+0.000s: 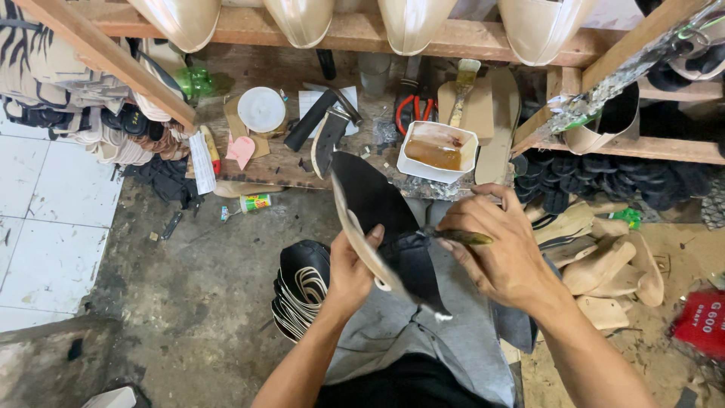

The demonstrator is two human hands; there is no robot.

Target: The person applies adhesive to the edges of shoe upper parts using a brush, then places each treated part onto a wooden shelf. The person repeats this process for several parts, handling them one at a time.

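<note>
The left hand (351, 268) is gripping a black shoe sole (377, 219) from beneath, thumb pressing on its pale edge, and is holding it tilted above the lap, toe end pointing away toward the counter. The right hand (502, 245) is closing around a thin brush (461, 237), pinching its handle between thumb and fingers, and its dark tip is touching the sole's black surface near the middle. Under both hands, grey cloth (423, 332) is covering the person's knees. Just left of the knees, a stack of black soles (298, 295) with pale edges is lying on the dirty floor (204, 302). To the right, a heap of tan wooden shoe lasts (604, 268) is resting on the ground, with a red packet (701, 321) beyond it.

Farther off, a white tub of brown glue (436, 149) is sitting on the low wooden counter (279, 170), with another brush (462, 91) leaning behind it. Red-handled pliers (411, 113) are lying just beside the tub, and a round white lid (261, 109) is lying well to the left. At the far edge, cream shoe uppers (411, 23) are hanging from a wooden rack
</note>
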